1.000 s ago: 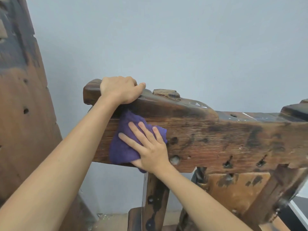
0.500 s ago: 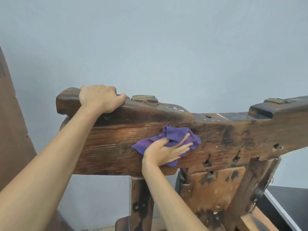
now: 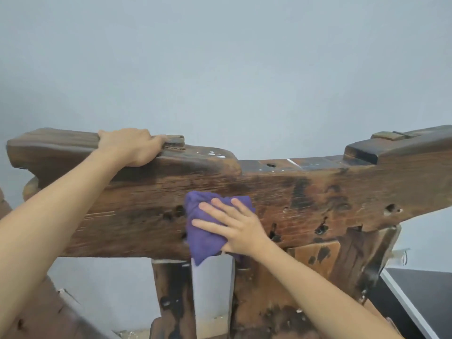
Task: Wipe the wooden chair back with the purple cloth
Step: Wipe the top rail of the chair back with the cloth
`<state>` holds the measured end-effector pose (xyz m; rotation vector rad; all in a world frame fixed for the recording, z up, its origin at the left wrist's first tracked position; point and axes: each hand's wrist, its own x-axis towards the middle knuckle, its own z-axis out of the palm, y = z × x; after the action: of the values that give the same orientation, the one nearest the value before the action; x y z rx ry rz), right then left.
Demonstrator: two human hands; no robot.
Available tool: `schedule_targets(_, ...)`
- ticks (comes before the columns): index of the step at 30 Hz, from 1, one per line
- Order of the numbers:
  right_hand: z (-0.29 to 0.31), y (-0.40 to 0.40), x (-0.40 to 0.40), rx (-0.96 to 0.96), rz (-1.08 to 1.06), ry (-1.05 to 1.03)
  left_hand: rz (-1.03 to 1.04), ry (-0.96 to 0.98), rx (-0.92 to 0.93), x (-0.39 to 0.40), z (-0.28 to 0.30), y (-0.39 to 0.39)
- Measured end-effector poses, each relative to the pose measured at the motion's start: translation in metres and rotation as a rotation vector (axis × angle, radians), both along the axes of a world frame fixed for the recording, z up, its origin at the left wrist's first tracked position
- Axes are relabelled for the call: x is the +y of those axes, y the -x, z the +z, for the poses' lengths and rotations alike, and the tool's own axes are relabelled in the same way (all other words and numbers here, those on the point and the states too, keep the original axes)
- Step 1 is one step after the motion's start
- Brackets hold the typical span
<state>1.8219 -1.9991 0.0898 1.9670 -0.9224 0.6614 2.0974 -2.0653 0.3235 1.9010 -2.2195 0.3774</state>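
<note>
The wooden chair back [image 3: 318, 199] is a thick, dark, rough beam with holes, running across the middle of the view. My left hand [image 3: 132, 148] grips its top edge near the left end. My right hand [image 3: 232, 226] lies flat with spread fingers on the purple cloth [image 3: 205, 233], pressing it against the front face of the beam near its lower edge. A corner of the cloth hangs below the beam.
Two wooden uprights [image 3: 173, 297] carry the beam from below, with a wider plank [image 3: 313, 258] to the right. A grey wall [image 3: 220, 69] stands behind. More dark wood [image 3: 36, 314] sits at the lower left, and a dark surface with a white edge [image 3: 415, 297] at the lower right.
My right hand slid the cloth along the beam from its left part toward the middle, then lower down the face. The view shifted left, and my left hand kept its grip on top.
</note>
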Motion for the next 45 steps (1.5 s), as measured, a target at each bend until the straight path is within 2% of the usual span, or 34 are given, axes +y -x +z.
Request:
schedule_targets(4, -0.010, 0.150, 0.023, -0.113, -0.190, 0.056, -0.008, 0.064, 0.004, -0.008, -0.007, -0.005)
schedule_targets(6, -0.019, 0.212, 0.038, -0.288, -0.278, 0.033, 0.024, 0.100, 0.009, -0.010, -0.009, -0.001)
schedule_targets(8, -0.028, 0.239, 0.047, -0.711, -0.373, 0.022, 0.053, 0.116, 0.015, -0.009, -0.011, 0.002)
schedule_targets(11, -0.012, 0.208, 0.034, -1.704, -0.309, 0.142, 0.087, 0.127, 0.027, -0.008, -0.010, 0.003)
schedule_targets(12, 0.001, 0.188, 0.027, -1.966, -0.283, 0.211, 0.094, 0.126, 0.032, -0.007, -0.010, 0.005)
schedule_targets(13, 0.015, 0.166, 0.020, -2.141, -0.278, 0.244, 0.098, 0.130, 0.035, -0.006, -0.011, 0.005)
schedule_targets(14, 0.025, 0.143, 0.015, -2.219, -0.283, 0.243, 0.099, 0.135, 0.039, -0.006, -0.012, 0.006)
schedule_targets(15, 0.033, 0.118, 0.012, -2.218, -0.272, 0.217, 0.097, 0.143, 0.041, -0.005, -0.011, 0.007)
schedule_targets(17, 0.041, 0.061, 0.009, -2.080, -0.237, 0.155, 0.094, 0.157, 0.044, -0.003, -0.010, 0.010)
schedule_targets(22, 0.033, -0.077, 0.013, -1.345, -0.139, -0.016, 0.079, 0.150, 0.063, 0.003, -0.011, 0.012)
schedule_targets(25, 0.007, -0.106, 0.011, -0.829, -0.118, -0.126, 0.069, 0.153, 0.085, 0.005, -0.012, 0.012)
schedule_targets(28, 0.008, -0.104, 0.005, -0.559, -0.110, -0.149, 0.046, 0.169, 0.095, 0.004, -0.015, 0.011)
schedule_targets(31, 0.043, -0.092, 0.002, -0.537, -0.046, -0.078, 0.029, 0.185, 0.103, 0.002, -0.015, 0.009)
schedule_targets(35, 0.136, -0.077, -0.005, -0.683, -0.019, -0.049, 0.018, 0.191, 0.121, 0.003, -0.013, 0.007)
schedule_targets(37, 0.175, -0.068, -0.018, -0.734, -0.133, -0.232, 0.017, 0.196, 0.133, 0.004, -0.012, 0.008)
schedule_targets(40, 0.213, -0.058, -0.037, -0.725, -0.300, -0.909, 0.022, 0.198, 0.150, 0.006, -0.011, 0.010)
schedule_targets(41, 0.219, -0.056, -0.040, -0.695, -0.328, -1.065, 0.024, 0.197, 0.147, 0.007, -0.011, 0.011)
schedule_targets(43, 0.223, -0.054, -0.043, -0.665, -0.320, -1.133, 0.024, 0.201, 0.131, 0.007, -0.010, 0.013)
schedule_targets(45, 0.216, -0.056, -0.034, -0.663, -0.270, -1.012, 0.020, 0.185, 0.123, 0.007, -0.008, 0.014)
